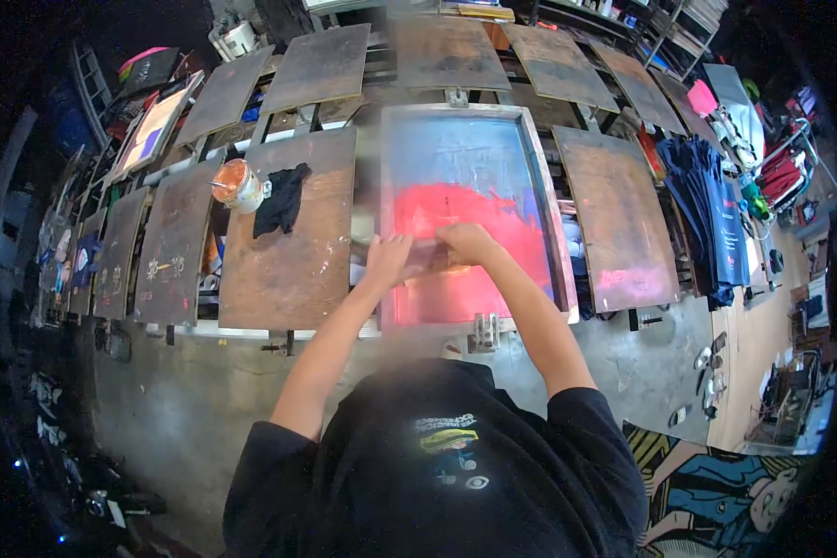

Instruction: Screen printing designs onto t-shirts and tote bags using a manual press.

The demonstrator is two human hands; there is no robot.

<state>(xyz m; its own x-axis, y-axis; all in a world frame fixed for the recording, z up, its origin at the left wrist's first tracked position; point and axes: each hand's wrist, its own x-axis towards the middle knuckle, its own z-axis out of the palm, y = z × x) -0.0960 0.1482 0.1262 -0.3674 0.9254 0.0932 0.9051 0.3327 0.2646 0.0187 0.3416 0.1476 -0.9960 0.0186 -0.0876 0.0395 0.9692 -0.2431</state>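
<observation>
In front of me lies a screen-printing frame [537, 167] with a pale rim and blue mesh. Wet pinkish-red ink [516, 251] covers much of its near part, with a ragged far edge. My left hand [391, 257] and my right hand [467, 245] are closed on a squeegee [425, 257], one near each end. The squeegee stands over the inked mesh; its blade and lower edge are blurred or hidden. A metal clamp [484, 332] grips the near side of the frame.
Worn brown boards [312, 260] flank the frame, with another row beyond. An ink-smeared jar [240, 186] and a black cloth [282, 198] sit on the left boards. Dark blue bags [716, 214] hang at the right. Concrete floor [195, 400] surrounds me.
</observation>
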